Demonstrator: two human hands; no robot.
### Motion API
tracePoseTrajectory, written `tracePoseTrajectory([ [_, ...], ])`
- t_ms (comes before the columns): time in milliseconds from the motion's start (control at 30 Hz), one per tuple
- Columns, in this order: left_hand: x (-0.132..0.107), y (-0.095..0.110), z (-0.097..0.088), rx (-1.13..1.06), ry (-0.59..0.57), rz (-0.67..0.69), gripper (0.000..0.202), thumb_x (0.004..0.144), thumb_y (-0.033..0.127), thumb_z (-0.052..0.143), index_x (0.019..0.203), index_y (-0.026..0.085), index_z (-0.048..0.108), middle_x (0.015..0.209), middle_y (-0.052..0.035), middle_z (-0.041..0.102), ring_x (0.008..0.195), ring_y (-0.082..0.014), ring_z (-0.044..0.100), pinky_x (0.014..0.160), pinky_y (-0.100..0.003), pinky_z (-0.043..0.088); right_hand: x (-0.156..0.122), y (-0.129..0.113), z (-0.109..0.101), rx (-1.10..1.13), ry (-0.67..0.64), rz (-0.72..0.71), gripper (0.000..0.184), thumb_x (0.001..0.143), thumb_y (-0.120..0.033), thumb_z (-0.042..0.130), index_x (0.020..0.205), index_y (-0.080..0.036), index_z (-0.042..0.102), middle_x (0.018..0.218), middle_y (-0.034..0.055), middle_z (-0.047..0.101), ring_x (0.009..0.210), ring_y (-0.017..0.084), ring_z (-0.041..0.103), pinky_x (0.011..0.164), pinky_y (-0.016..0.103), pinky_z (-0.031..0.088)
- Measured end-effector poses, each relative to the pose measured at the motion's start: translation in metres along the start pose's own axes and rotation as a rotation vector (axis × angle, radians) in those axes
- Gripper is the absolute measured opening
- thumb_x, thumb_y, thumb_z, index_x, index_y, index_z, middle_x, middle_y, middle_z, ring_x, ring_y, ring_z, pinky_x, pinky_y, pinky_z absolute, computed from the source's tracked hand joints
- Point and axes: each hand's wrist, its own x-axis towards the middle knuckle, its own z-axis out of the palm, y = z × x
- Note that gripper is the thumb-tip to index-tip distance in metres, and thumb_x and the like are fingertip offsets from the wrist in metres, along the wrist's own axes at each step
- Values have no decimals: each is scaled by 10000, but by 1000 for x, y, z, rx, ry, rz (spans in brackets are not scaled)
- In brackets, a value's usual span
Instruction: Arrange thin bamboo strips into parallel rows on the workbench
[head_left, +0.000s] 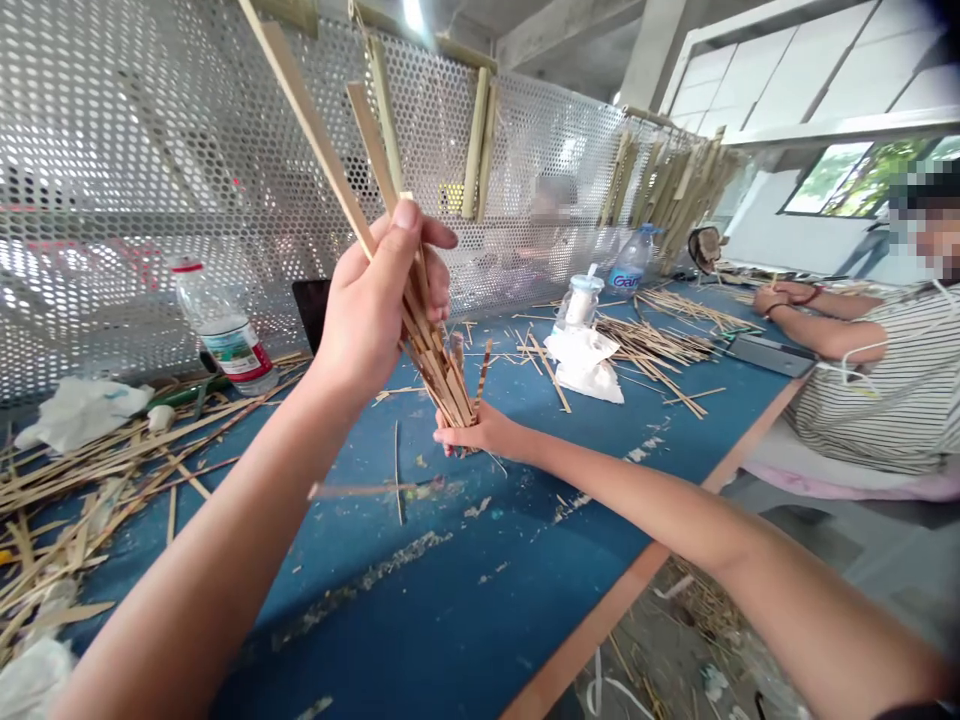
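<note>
A bundle of bamboo strips (pixel 444 378) slants upward over the blue table, its strips uneven in length. My left hand (pixel 386 285) is wrapped round its upper part, the thumb pressed along the strips and one finger lifted off. Two longer strips stick out above that hand toward the upper left. My right hand (pixel 480 432) closes round the lower end of the same bundle, just over the tabletop. A short, dark-banded strip (pixel 485 372) stands apart from the others above my right hand. A blurred strip (pixel 375 489) shows below the hands.
Loose strips (pixel 97 490) and a capped water bottle (pixel 238 340) lie left. White tissue (pixel 583 362), a lidded jar (pixel 581 302) and more strips (pixel 660 338) sit right. A perforated metal screen (pixel 247 170) borders the blue table (pixel 480 580). Another person (pixel 870 380) sits at right.
</note>
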Motion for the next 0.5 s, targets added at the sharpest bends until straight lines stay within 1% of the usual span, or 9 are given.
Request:
tracePoseTrajectory([
  [67, 1, 1, -1, -2, 23, 4, 324, 989, 464, 485, 896, 189, 632, 630, 11, 592, 516, -103, 555, 544, -258, 516, -1, 0, 0, -18, -2, 3, 240, 844, -396, 680, 826, -190, 559, 700, -19, 582, 665, 133, 608, 658, 271, 492],
  [133, 4, 6, -5, -24, 58, -2, 325, 970, 493, 513, 965, 186, 621, 740, -12, 642, 647, -129, 634, 632, -280, 553, -1, 0, -1, -36, -10, -3, 251, 855, -409, 670, 821, -189, 554, 681, -22, 566, 646, 130, 592, 636, 267, 485],
  [167, 5, 11, -8, -40, 83, 4, 329, 966, 502, 518, 987, 188, 612, 779, -16, 648, 701, -137, 649, 679, -293, 564, -1, -1, -1, -39, -13, -5, 258, 858, -414, 668, 812, -189, 549, 674, -25, 551, 637, 127, 581, 628, 266, 485],
  [233, 7, 22, -14, -42, 132, 33, 340, 968, 513, 511, 995, 188, 605, 794, -5, 625, 726, -131, 644, 721, -306, 566, -2, -1, 0, -47, -13, -10, 273, 856, -418, 668, 786, -193, 529, 670, -32, 512, 622, 119, 552, 615, 264, 483],
  [267, 8, 28, -16, -21, 147, 56, 353, 980, 513, 483, 985, 184, 609, 775, 3, 605, 700, -121, 632, 705, -298, 558, -2, -1, 1, -56, -10, -9, 283, 855, -423, 668, 774, -196, 520, 670, -35, 494, 612, 115, 534, 604, 262, 479],
  [333, 9, 40, -21, 12, 145, 109, 407, 1021, 493, 380, 912, 177, 613, 677, 24, 537, 590, -104, 586, 603, -268, 516, -3, -1, 2, -86, 7, -3, 305, 853, -444, 665, 759, -202, 506, 666, -37, 468, 590, 110, 499, 574, 259, 462],
  [400, 10, 47, -22, 4, 147, 133, 487, 1049, 460, 279, 788, 187, 587, 554, 44, 417, 454, -90, 475, 476, -236, 411, -3, 0, 3, -129, 27, 10, 332, 853, -473, 660, 744, -204, 498, 646, -38, 447, 567, 110, 472, 545, 257, 434],
  [433, 12, 49, -22, -7, 166, 123, 513, 1055, 448, 262, 714, 197, 551, 501, 53, 340, 394, -85, 390, 424, -229, 340, -4, 0, 4, -150, 38, 16, 347, 855, -487, 654, 733, -205, 492, 630, -39, 433, 556, 109, 459, 533, 257, 415],
  [500, 15, 48, -22, -17, 224, 95, 507, 1045, 451, 326, 625, 211, 477, 461, 64, 221, 350, -80, 241, 383, -236, 228, -4, -1, 2, -195, 69, 14, 371, 864, -505, 636, 715, -207, 472, 607, -43, 402, 539, 105, 429, 518, 256, 373],
])
